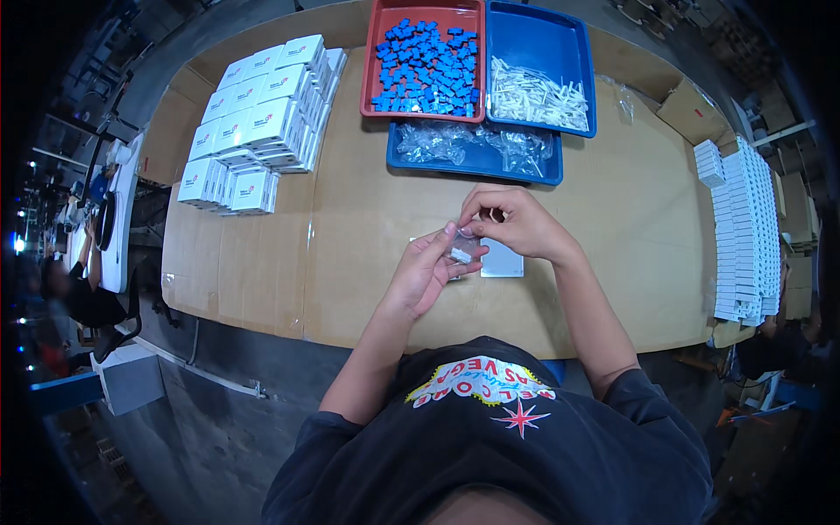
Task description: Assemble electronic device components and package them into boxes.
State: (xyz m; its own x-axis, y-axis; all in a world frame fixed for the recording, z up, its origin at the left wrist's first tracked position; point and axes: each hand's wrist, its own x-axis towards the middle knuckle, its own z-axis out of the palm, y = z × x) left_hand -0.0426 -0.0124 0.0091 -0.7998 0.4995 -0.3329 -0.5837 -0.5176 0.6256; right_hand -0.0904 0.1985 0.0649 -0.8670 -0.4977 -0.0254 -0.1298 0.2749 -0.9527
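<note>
Over the middle of the table, my left hand [420, 282] holds a small clear plastic bag [461, 251] between thumb and fingers. A small white piece shows inside it. My right hand [518, 220] pinches the upper edge of the same bag, with thumb and forefinger together. Just beneath the hands, a flat white box [502, 262] lies on the cardboard-covered table [367, 210]. Part of another pale item shows behind my left hand, mostly hidden by it.
Beyond my hands stand a red tray [367, 66] of blue pieces, a blue tray [591, 79] of white sticks and a lower blue tray [472, 173] of clear bags. White boxes are stacked at left [254, 122] and right [744, 232]. A person [83, 293] sits far left.
</note>
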